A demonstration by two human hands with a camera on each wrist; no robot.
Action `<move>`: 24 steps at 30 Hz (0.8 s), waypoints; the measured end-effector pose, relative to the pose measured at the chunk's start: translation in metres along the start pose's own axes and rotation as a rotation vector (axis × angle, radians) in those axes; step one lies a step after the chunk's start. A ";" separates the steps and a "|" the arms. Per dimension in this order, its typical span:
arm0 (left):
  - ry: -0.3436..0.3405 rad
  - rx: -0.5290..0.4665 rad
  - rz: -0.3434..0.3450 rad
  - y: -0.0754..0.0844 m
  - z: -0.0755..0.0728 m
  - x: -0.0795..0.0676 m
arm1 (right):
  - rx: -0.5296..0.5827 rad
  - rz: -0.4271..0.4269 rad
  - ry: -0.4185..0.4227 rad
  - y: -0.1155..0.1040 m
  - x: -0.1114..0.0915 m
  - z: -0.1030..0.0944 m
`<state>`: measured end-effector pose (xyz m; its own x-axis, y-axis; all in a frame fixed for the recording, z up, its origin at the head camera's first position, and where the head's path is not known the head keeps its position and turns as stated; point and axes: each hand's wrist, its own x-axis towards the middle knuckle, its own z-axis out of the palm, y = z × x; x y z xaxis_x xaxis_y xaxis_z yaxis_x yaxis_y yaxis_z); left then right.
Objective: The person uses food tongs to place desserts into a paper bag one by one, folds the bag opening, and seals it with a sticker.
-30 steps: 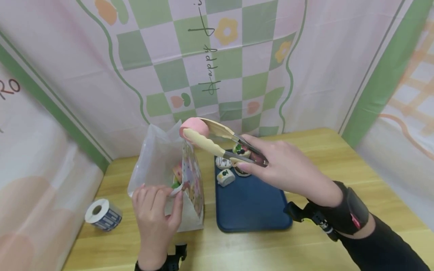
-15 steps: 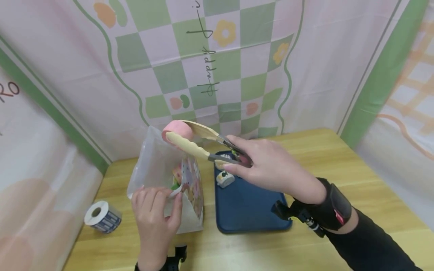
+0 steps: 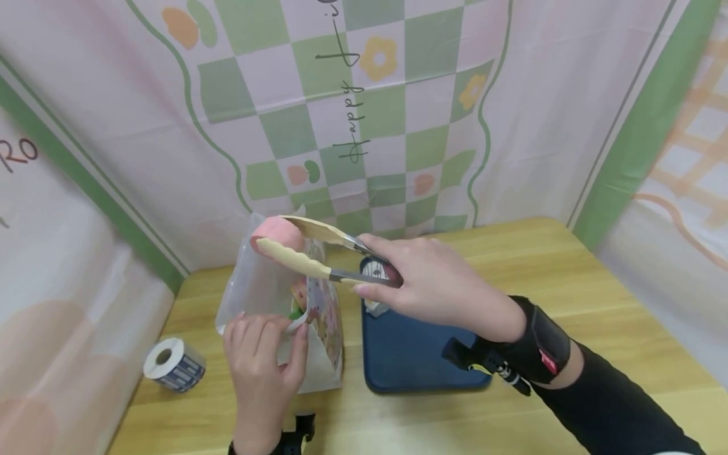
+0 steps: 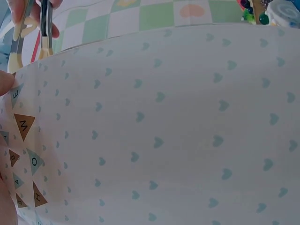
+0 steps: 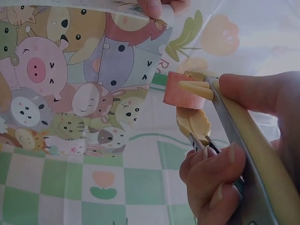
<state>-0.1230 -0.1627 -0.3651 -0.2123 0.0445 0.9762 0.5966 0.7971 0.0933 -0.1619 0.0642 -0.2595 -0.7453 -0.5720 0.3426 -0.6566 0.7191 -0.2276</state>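
Note:
My right hand (image 3: pixel 438 278) grips a pair of tongs (image 3: pixel 296 260) with cream tips and metal arms. Between the tips sits a pink round cake-like piece (image 3: pixel 279 232), held above the mouth of a paper bag (image 3: pixel 325 316). With fingers and thumb my left hand (image 3: pixel 261 351) pinches the bag's near rim. Cartoon animals cover one side of the bag in the right wrist view, where the pink piece (image 5: pixel 183 91) shows close to the bag's edge. Inside the bag, a pinkish and green item (image 3: pixel 298 294) is partly visible.
A dark blue tray (image 3: pixel 421 360) lies right of the bag, with small toy-like pastries, such as a white striped one (image 3: pixel 373 268), partly behind the right hand. A label roll (image 3: pixel 174 364) stands at the left on the wooden table (image 3: pixel 540 265). A patterned curtain (image 3: pixel 375 114) hangs behind.
My right hand has moved left and slightly down with the tongs, bringing the pink piece from beside the bag's rim to over its opening. The left hand keeps its place on the rim.

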 end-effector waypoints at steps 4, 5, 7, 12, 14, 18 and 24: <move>0.007 -0.002 0.004 0.001 0.001 0.001 | -0.006 -0.009 0.000 -0.003 0.002 0.001; 0.010 -0.004 0.005 0.001 0.001 0.001 | -0.007 -0.013 0.001 -0.004 0.002 0.001; 0.014 -0.008 0.008 0.001 0.001 0.001 | -0.006 -0.012 0.000 -0.003 0.001 0.001; 0.012 -0.012 0.006 0.001 0.001 0.001 | 0.015 0.024 0.025 0.006 -0.008 0.002; 0.007 -0.013 0.002 0.001 0.001 0.001 | 0.035 0.049 0.040 0.011 -0.013 0.002; 0.003 -0.015 -0.004 0.001 0.001 0.000 | 0.065 0.115 0.046 0.023 -0.024 0.003; 0.017 -0.018 0.002 0.000 0.002 0.000 | 0.093 0.184 0.052 0.039 -0.036 0.012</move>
<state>-0.1248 -0.1614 -0.3654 -0.1982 0.0359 0.9795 0.6110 0.7859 0.0948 -0.1622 0.1081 -0.2913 -0.8479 -0.4118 0.3339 -0.5200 0.7687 -0.3725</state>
